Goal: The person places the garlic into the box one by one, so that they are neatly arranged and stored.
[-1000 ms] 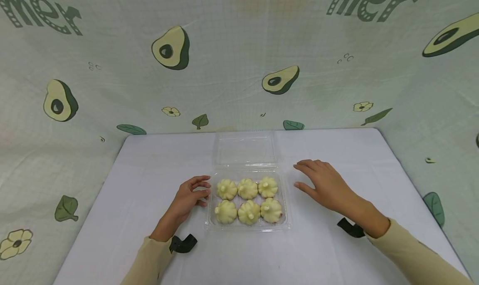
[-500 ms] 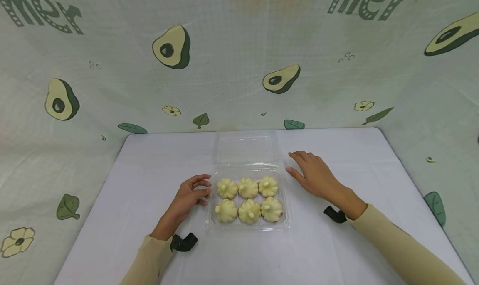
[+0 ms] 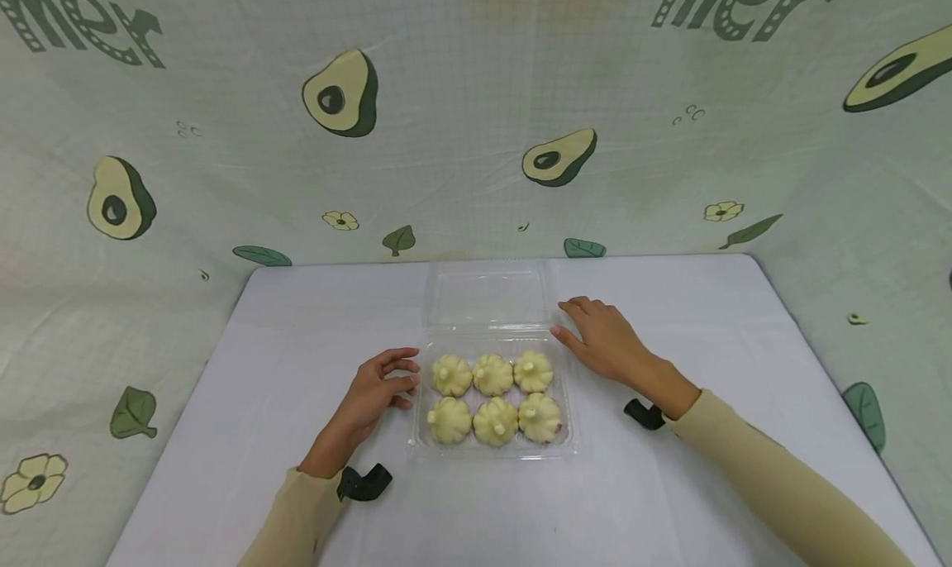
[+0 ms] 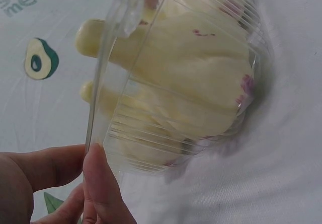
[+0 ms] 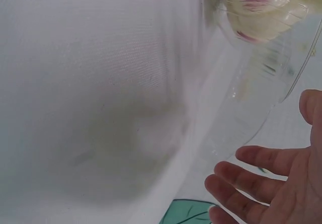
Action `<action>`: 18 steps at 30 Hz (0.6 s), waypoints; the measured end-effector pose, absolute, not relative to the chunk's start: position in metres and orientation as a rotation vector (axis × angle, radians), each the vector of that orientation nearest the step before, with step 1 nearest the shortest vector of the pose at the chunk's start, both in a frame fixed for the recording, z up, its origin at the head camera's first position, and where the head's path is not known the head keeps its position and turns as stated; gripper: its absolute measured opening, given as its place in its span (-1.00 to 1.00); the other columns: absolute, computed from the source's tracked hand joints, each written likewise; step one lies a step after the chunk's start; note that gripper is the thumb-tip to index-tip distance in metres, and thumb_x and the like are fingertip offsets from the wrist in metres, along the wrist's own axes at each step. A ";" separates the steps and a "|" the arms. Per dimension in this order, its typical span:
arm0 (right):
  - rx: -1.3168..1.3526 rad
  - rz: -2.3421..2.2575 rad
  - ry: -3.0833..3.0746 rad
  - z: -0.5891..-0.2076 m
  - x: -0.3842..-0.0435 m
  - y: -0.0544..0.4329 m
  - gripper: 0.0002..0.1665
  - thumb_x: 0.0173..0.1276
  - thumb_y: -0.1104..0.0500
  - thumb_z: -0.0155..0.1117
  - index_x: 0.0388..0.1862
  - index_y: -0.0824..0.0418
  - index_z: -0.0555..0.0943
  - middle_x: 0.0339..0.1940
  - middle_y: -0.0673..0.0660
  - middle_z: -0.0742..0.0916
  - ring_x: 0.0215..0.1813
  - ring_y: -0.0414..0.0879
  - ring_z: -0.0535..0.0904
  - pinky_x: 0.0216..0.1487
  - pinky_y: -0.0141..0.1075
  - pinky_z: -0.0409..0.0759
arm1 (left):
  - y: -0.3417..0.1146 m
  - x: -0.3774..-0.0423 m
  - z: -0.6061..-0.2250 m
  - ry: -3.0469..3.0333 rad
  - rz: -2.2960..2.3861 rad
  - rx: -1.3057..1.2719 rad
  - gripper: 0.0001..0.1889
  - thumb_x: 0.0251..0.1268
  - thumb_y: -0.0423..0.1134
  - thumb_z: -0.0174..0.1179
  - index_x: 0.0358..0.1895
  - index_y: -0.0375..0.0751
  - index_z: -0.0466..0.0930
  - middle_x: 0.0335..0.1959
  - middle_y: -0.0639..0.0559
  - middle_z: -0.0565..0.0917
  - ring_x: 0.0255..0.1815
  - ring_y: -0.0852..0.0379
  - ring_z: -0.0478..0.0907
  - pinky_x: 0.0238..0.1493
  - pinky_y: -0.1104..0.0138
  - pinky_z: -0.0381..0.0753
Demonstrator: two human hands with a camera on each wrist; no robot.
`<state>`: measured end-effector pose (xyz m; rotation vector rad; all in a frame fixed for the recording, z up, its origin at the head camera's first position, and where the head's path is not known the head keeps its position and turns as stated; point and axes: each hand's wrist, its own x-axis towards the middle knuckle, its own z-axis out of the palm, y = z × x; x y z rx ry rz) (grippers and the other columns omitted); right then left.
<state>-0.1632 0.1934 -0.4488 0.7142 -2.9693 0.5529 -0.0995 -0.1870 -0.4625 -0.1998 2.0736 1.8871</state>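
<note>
A clear plastic clamshell container sits on the white table with its lid laid back, away from the person. Inside are several garlic bulbs, stems up, in two rows of three. My left hand pinches the container's left rim between thumb and fingers, as the left wrist view shows. To the right of the container, near the hinge between base and lid, my right hand hovers with fingers spread and nothing held. In the right wrist view its fingertips are close to the lid.
The white-covered table runs out to both sides of the container. Behind and beside it hangs a pale curtain printed with avocados and leaves. A black strap mount sits on the left wrist, another on the right.
My right hand has moved left and slightly away from the person, toward the container's hinge and lid. My left hand and the garlic have stayed put.
</note>
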 end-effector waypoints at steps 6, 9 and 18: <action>0.686 0.529 -3.002 -0.450 -0.167 0.190 -0.33 0.69 -0.07 0.14 0.43 0.47 0.49 0.37 0.44 0.59 0.39 0.39 0.51 0.37 0.30 0.47 | -0.187 -0.100 -0.463 2.071 1.888 -0.198 -0.47 0.48 -0.48 0.23 0.46 -0.42 0.42 -0.02 -0.05 0.62 -0.28 0.16 0.62 -0.36 0.39 0.71; 0.675 0.521 -3.018 -0.450 -0.168 0.189 -0.32 0.68 -0.08 0.15 0.40 0.48 0.51 0.37 0.44 0.59 0.39 0.39 0.51 0.38 0.30 0.46 | -0.187 -0.100 -0.463 2.070 1.890 -0.199 -0.47 0.48 -0.48 0.23 0.46 -0.42 0.42 -0.02 -0.05 0.62 -0.28 0.16 0.61 -0.37 0.39 0.71; 0.693 0.497 -3.042 -0.451 -0.170 0.190 -0.35 0.67 -0.09 0.14 0.33 0.48 0.58 0.32 0.44 0.61 0.34 0.40 0.53 0.36 0.30 0.48 | -0.186 -0.101 -0.462 2.080 1.884 -0.212 -0.48 0.47 -0.49 0.23 0.45 -0.42 0.43 -0.03 -0.07 0.62 -0.28 0.14 0.61 -0.38 0.39 0.71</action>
